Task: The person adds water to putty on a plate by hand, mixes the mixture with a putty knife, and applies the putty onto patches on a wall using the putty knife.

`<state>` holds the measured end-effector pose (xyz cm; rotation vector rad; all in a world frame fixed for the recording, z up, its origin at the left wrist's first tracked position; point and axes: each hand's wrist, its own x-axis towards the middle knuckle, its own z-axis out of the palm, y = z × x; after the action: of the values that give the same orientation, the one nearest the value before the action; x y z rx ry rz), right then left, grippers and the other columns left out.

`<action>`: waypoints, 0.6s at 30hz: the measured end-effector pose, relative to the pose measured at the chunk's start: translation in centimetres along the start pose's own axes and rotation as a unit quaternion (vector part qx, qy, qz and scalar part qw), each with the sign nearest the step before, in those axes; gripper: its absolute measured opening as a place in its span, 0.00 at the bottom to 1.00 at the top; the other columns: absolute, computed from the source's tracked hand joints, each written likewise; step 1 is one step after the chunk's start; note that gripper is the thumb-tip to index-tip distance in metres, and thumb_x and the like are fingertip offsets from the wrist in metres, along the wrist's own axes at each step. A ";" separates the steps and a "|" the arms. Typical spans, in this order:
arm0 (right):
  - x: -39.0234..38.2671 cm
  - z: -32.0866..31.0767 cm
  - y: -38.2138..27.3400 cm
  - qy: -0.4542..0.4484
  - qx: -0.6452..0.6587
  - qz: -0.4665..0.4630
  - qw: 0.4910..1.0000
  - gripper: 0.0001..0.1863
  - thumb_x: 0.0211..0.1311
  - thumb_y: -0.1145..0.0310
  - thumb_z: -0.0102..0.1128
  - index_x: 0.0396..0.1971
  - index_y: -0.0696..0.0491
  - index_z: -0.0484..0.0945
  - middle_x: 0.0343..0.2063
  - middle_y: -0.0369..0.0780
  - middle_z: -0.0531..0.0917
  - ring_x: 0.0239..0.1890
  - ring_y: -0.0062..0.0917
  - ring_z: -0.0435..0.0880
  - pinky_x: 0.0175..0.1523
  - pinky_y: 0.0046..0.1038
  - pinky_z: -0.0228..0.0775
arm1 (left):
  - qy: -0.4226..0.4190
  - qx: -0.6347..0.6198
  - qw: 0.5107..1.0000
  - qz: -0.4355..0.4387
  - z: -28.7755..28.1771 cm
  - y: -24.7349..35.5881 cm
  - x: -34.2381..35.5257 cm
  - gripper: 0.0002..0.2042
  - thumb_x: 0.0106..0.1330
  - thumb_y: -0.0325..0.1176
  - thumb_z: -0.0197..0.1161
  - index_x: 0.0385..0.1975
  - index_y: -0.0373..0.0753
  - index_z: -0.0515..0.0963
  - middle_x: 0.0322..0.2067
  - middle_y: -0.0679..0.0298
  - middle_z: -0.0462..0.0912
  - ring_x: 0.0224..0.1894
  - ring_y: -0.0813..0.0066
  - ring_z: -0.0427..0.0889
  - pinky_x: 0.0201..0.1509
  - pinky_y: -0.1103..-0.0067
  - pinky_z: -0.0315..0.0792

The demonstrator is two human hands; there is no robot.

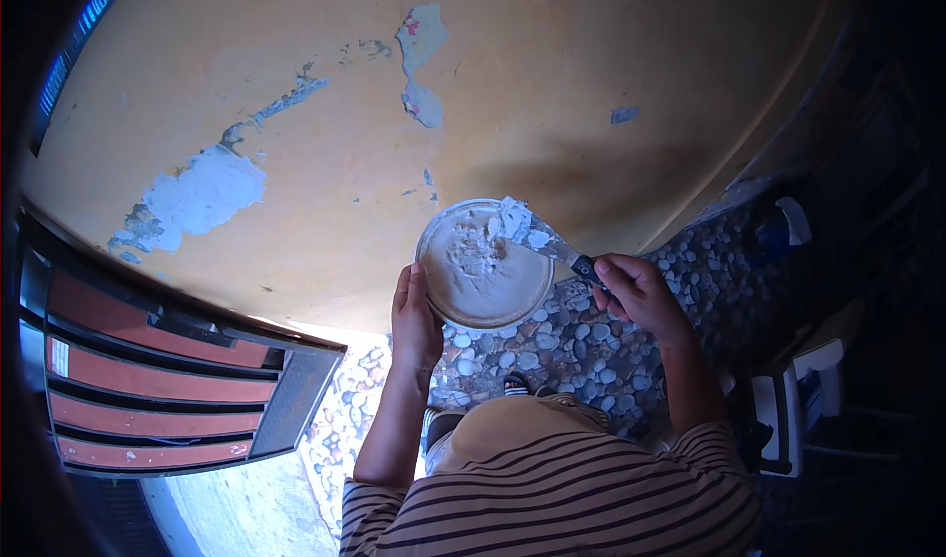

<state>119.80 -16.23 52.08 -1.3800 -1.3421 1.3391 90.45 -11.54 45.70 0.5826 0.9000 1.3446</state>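
Note:
My left hand (417, 318) grips the left rim of a round tub (541, 299) that holds pale, lumpy filler paste (471, 271). In my right hand (636, 296) is the dark handle of a putty knife (560, 248). Its blade reaches over the tub's right side, and a white clump of paste (509, 220) sits on its tip. Beyond the tub stands a yellow-orange wall (335, 192) with peeled spots. One larger white patch (207, 192) covers part of the wall at left, with bare grey edges around it.
A bench-like piece with red-brown slats (163, 375) stands at the lower left. Pebble-patterned flooring (591, 350) lies under me. To the right, a white-framed object (778, 414) and a dark container with a pale part (788, 224) are in shadow.

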 end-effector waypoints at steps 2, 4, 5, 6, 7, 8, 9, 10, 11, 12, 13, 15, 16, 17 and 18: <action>0.3 -0.2 0.2 -0.006 -0.014 -0.025 1.000 0.16 0.78 0.62 0.47 0.38 0.58 0.79 0.18 0.31 0.76 0.15 0.10 0.67 0.20 0.16 0.58 | 0.002 0.008 1.000 -0.002 0.5 0.0 0.1 0.17 0.79 0.43 0.47 0.52 0.35 0.72 0.46 0.62 0.80 0.46 0.77 0.80 0.50 0.78 0.77; 0.5 -0.3 0.4 0.007 -0.051 -0.045 0.998 0.15 0.77 0.62 0.47 0.37 0.58 0.78 0.18 0.32 0.76 0.14 0.10 0.67 0.18 0.15 0.57 | -0.001 0.016 1.000 -0.005 1.0 0.0 0.0 0.17 0.79 0.43 0.47 0.52 0.35 0.72 0.46 0.62 0.80 0.46 0.77 0.80 0.50 0.78 0.77; 0.5 -0.3 0.4 0.006 -0.045 -0.057 0.997 0.15 0.77 0.62 0.47 0.37 0.58 0.78 0.18 0.32 0.76 0.14 0.10 0.67 0.18 0.15 0.57 | -0.007 0.022 1.000 -0.007 1.2 0.0 -0.1 0.17 0.79 0.43 0.47 0.53 0.35 0.71 0.46 0.62 0.80 0.46 0.77 0.81 0.50 0.78 0.77; 0.5 -0.5 0.4 -0.001 -0.010 -0.027 1.000 0.15 0.77 0.63 0.47 0.37 0.57 0.78 0.17 0.33 0.76 0.13 0.10 0.66 0.18 0.15 0.56 | -0.009 0.012 1.000 -0.009 1.4 0.0 -0.1 0.17 0.79 0.43 0.47 0.53 0.35 0.72 0.46 0.62 0.80 0.46 0.77 0.81 0.50 0.78 0.77; 0.4 -0.7 0.3 -0.002 0.025 0.009 1.000 0.15 0.77 0.63 0.47 0.37 0.57 0.78 0.17 0.33 0.76 0.12 0.10 0.65 0.17 0.15 0.56 | -0.005 0.021 1.000 -0.010 1.5 0.1 -0.1 0.17 0.79 0.43 0.47 0.53 0.35 0.72 0.46 0.62 0.80 0.46 0.77 0.81 0.50 0.78 0.77; 0.4 -0.9 0.2 -0.005 0.024 0.001 1.000 0.15 0.77 0.63 0.47 0.37 0.57 0.78 0.17 0.33 0.76 0.12 0.10 0.65 0.17 0.15 0.56 | -0.008 0.023 1.000 -0.008 1.6 0.1 0.0 0.17 0.79 0.43 0.47 0.53 0.35 0.72 0.46 0.62 0.80 0.46 0.77 0.81 0.50 0.78 0.77; 0.5 -1.0 0.1 -0.005 0.047 0.010 0.999 0.15 0.77 0.63 0.47 0.37 0.57 0.77 0.17 0.34 0.76 0.12 0.11 0.65 0.17 0.15 0.55 | -0.011 0.017 1.000 -0.006 1.7 0.1 0.1 0.17 0.79 0.43 0.47 0.53 0.35 0.72 0.46 0.61 0.80 0.47 0.77 0.81 0.50 0.78 0.77; 0.4 -1.2 0.0 -0.002 0.074 0.011 0.997 0.15 0.77 0.62 0.47 0.37 0.57 0.77 0.17 0.34 0.76 0.12 0.11 0.65 0.16 0.15 0.55 | -0.011 0.024 1.000 -0.005 1.8 0.1 0.1 0.17 0.79 0.43 0.47 0.53 0.35 0.72 0.46 0.61 0.80 0.47 0.77 0.81 0.50 0.78 0.77; 0.4 -1.3 -0.1 -0.003 0.069 0.016 0.998 0.15 0.77 0.62 0.47 0.37 0.57 0.77 0.17 0.34 0.76 0.12 0.11 0.65 0.16 0.15 0.55 | -0.014 0.019 1.000 -0.004 1.9 0.2 0.2 0.17 0.79 0.42 0.47 0.53 0.35 0.72 0.46 0.61 0.80 0.47 0.77 0.80 0.50 0.78 0.77; 0.4 -1.4 -0.2 0.001 0.085 0.027 0.996 0.15 0.78 0.62 0.46 0.36 0.57 0.77 0.17 0.35 0.76 0.11 0.11 0.64 0.16 0.15 0.55 | -0.016 0.014 1.000 -0.003 1.9 0.2 0.2 0.17 0.79 0.42 0.47 0.53 0.35 0.72 0.46 0.61 0.80 0.47 0.77 0.80 0.50 0.78 0.77; 0.3 -1.5 -0.3 0.003 0.101 0.048 0.994 0.16 0.78 0.62 0.46 0.35 0.57 0.77 0.17 0.35 0.76 0.11 0.11 0.64 0.15 0.16 0.54 | -0.017 0.013 1.000 -0.002 2.0 0.2 0.2 0.17 0.79 0.42 0.47 0.53 0.35 0.72 0.46 0.61 0.80 0.47 0.77 0.80 0.50 0.78 0.77; 0.3 -1.7 -0.4 0.002 0.062 0.012 0.998 0.15 0.77 0.63 0.47 0.36 0.57 0.77 0.18 0.35 0.77 0.11 0.11 0.64 0.16 0.15 0.55 | -0.014 0.016 1.000 -0.007 2.2 0.3 0.0 0.18 0.79 0.39 0.45 0.56 0.30 0.70 0.52 0.56 0.78 0.56 0.71 0.78 0.61 0.76 0.72; 0.4 -1.8 -0.4 0.000 0.025 -0.011 1.000 0.14 0.77 0.63 0.47 0.37 0.58 0.78 0.18 0.35 0.77 0.12 0.11 0.65 0.17 0.15 0.56 | -0.011 0.023 1.000 -0.006 2.2 0.4 0.2 0.18 0.79 0.39 0.45 0.56 0.30 0.70 0.52 0.56 0.78 0.56 0.71 0.78 0.61 0.76 0.72; 0.2 -1.9 -0.4 -0.002 0.025 -0.010 1.000 0.14 0.77 0.63 0.47 0.37 0.58 0.78 0.18 0.35 0.77 0.12 0.11 0.65 0.17 0.15 0.56 | -0.005 0.026 1.000 -0.008 2.3 0.4 0.1 0.18 0.79 0.39 0.45 0.56 0.30 0.70 0.52 0.56 0.78 0.55 0.71 0.78 0.61 0.76 0.72; 0.1 -2.0 -0.4 -0.004 -0.016 -0.046 0.999 0.13 0.76 0.64 0.49 0.42 0.58 0.79 0.19 0.34 0.77 0.14 0.12 0.67 0.19 0.15 0.59 | 0.004 0.026 1.000 -0.014 2.4 0.5 0.1 0.18 0.79 0.39 0.45 0.56 0.30 0.70 0.52 0.56 0.78 0.55 0.71 0.78 0.61 0.76 0.72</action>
<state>121.65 -15.81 52.73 -1.3192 -1.4197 1.2681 92.16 -11.02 47.38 0.6035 0.9487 1.3016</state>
